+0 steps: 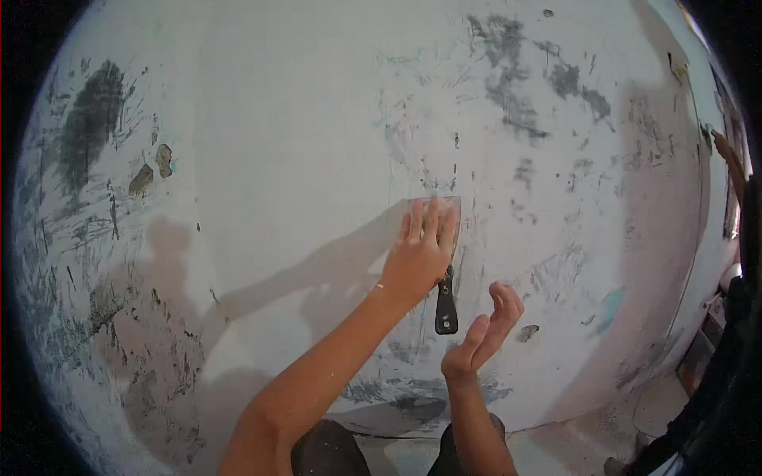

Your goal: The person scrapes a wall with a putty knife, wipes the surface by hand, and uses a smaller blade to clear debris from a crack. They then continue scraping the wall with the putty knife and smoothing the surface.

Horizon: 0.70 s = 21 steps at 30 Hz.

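Note:
A wide scraper (447,309) with a black handle lies against the pale, patchy wall (278,119), its blade edge up and its handle hanging down. My left hand (421,250) is pressed over the blade, fingers stretched upward and slightly apart, hiding most of the metal. Right of the handle and lower, my right hand (486,329) is held off the scraper with its fingers curled loosely and apart, nothing in it.
Dark smears and chipped spots (164,160) mark the wall. My knees (329,448) are at the bottom edge. At the right stand a door or panel edge (694,262), a box (698,361) and dark items near the floor (587,444).

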### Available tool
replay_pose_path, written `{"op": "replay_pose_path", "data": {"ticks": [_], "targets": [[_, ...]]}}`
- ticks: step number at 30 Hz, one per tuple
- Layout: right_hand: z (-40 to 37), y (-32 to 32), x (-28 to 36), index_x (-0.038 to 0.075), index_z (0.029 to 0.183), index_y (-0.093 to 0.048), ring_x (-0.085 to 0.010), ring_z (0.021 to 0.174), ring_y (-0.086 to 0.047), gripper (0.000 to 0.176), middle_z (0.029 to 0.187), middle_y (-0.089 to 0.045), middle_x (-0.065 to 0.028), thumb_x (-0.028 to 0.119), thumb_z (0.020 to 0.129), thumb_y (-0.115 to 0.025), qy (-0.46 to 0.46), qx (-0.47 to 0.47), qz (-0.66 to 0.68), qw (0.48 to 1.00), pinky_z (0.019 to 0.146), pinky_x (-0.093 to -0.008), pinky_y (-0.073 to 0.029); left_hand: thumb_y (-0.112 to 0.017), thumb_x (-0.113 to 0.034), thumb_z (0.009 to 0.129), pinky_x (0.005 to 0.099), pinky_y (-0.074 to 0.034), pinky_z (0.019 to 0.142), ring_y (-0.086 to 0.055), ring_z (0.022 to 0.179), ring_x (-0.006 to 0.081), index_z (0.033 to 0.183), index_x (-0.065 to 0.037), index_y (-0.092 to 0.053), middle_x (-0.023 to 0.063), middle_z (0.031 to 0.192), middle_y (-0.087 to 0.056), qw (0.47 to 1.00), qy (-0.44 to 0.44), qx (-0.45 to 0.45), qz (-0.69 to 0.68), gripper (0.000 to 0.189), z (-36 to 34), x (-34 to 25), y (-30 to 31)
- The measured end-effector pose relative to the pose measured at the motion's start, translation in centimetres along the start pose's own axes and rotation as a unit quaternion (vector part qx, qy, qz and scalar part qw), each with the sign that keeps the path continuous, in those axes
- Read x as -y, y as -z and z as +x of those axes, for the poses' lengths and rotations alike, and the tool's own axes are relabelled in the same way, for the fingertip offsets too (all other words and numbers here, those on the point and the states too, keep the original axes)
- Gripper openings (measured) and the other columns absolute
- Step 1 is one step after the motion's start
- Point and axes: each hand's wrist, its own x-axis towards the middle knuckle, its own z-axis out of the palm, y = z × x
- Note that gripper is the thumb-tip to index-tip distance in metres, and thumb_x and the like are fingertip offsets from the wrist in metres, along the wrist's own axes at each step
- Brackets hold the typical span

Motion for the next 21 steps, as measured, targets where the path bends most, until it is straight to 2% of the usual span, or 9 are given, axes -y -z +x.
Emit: {"op": "replay_pose_path", "data": {"ticks": [3, 6, 9, 12, 14, 15, 17, 18, 21], "targets": [[-2.9, 2.6, 0.0, -0.007, 0.130, -0.042, -0.0284, 0.122, -0.039, 0.042, 0.128, -0.040, -0.0184, 0.019, 0.097, -0.039, -0.032, 0.029, 0.013, 0.999, 0.106, -0.0455, -0.031, -0.056, -0.011, 0.085, 0.0495, -0.047, 0.101, -0.044, 0.129, 0.0470, 0.134, 0.004, -0.048, 0.0266, 0.140, -0.046, 0.999, 0.018, 0.038, -0.035, 0.052, -4.9, -2.7, 0.7], [-8.6, 6.6, 1.1, -0.003, 0.135, -0.039, -0.0267, 0.124, -0.040, 0.044, 0.133, -0.037, -0.0170, 0.017, 0.097, -0.047, -0.214, 0.188, 0.118, 0.951, 0.104, -0.0448, -0.038, -0.056, -0.011, 0.086, 0.0528, -0.042, 0.105, -0.041, 0.133, 0.0481, 0.137, 0.006, -0.046, 0.0281, 0.143, -0.043, 0.983, 0.054, 0.120, -0.129, 0.054, -13.4, -6.4, 1.3], [-17.4, 12.3, 1.2, -0.001, 0.145, -0.033, -0.0219, 0.110, -0.053, 0.055, 0.132, -0.041, -0.0157, 0.016, 0.098, -0.055, -0.373, 0.335, 0.083, 0.862, 0.091, -0.0397, -0.048, -0.056, -0.013, 0.089, 0.0569, -0.035, 0.109, -0.035, 0.136, 0.0481, 0.142, 0.005, -0.041, 0.0274, 0.148, -0.038, 0.953, 0.079, 0.243, -0.163, 0.058, -24.0, -11.3, 0.9], [-21.1, 16.7, 2.4, 0.002, 0.149, -0.031, -0.0206, 0.108, -0.055, 0.060, 0.134, -0.043, -0.0150, 0.007, 0.095, -0.058, -0.573, 0.338, 0.063, 0.744, 0.083, -0.0333, -0.051, -0.056, -0.013, 0.093, 0.0612, -0.028, 0.110, -0.030, 0.139, 0.0491, 0.149, 0.002, -0.033, 0.0264, 0.152, -0.032, 0.910, 0.117, 0.329, -0.222, 0.062, -34.5, -17.2, 0.3], [-23.0, 17.6, 1.8, 0.008, 0.147, -0.039, -0.0373, 0.079, -0.066, 0.068, 0.100, -0.069, -0.0220, 0.029, 0.089, -0.068, -0.634, 0.331, 0.086, 0.694, 0.069, -0.0454, -0.051, -0.058, -0.011, 0.092, 0.0619, -0.027, 0.110, -0.029, 0.140, 0.0491, 0.150, 0.002, -0.031, 0.0264, 0.154, -0.028, 0.878, 0.147, 0.382, -0.249, 0.064, -35.1, -18.1, 0.0], [-23.5, 18.8, 1.5, 0.008, 0.147, -0.039, -0.0373, 0.079, -0.066, 0.068, 0.100, -0.069, -0.0220, 0.029, 0.089, -0.068, -0.646, 0.330, 0.078, 0.684, 0.069, -0.0454, -0.051, -0.059, -0.010, 0.092, 0.0626, -0.025, 0.111, -0.027, 0.140, 0.0491, 0.151, 0.001, -0.030, 0.0264, 0.155, -0.025, 0.841, 0.175, 0.435, -0.268, 0.067, -35.7, -18.8, 0.6], [-19.0, 16.9, 2.0, 0.000, 0.150, -0.027, -0.0153, 0.081, -0.059, 0.062, 0.113, -0.056, -0.0120, 0.016, 0.099, -0.057, -0.661, 0.390, 0.015, 0.641, 0.070, -0.0330, -0.051, -0.061, -0.007, 0.090, 0.0643, -0.025, 0.110, -0.023, 0.143, 0.0483, 0.151, -0.003, -0.031, 0.0269, 0.156, -0.020, 0.884, 0.172, 0.342, -0.267, 0.069, -33.7, -17.6, -0.3], [-19.4, 17.2, 1.3, 0.002, 0.153, -0.025, -0.0114, 0.060, -0.054, 0.062, 0.090, -0.061, -0.0059, 0.015, 0.100, -0.055, -0.687, 0.399, 0.029, 0.606, 0.054, -0.0295, -0.047, -0.061, -0.008, 0.090, 0.0633, -0.026, 0.110, -0.023, 0.143, 0.0483, 0.151, -0.004, -0.032, 0.0271, 0.156, -0.021, 0.911, 0.146, 0.309, -0.232, 0.068, -32.8, -17.0, -0.7], [-21.0, 17.4, 0.5, 0.004, 0.153, -0.025, -0.0117, 0.059, -0.052, 0.061, 0.078, -0.060, -0.0045, 0.015, 0.101, -0.053, -0.673, 0.418, 0.092, 0.604, 0.055, -0.0283, -0.046, -0.061, -0.007, 0.089, 0.0611, -0.030, 0.110, -0.026, 0.142, 0.0476, 0.150, -0.006, -0.035, 0.0259, 0.156, -0.023, 0.916, 0.121, 0.261, -0.280, 0.066, -30.7, -15.3, -1.1]]}}
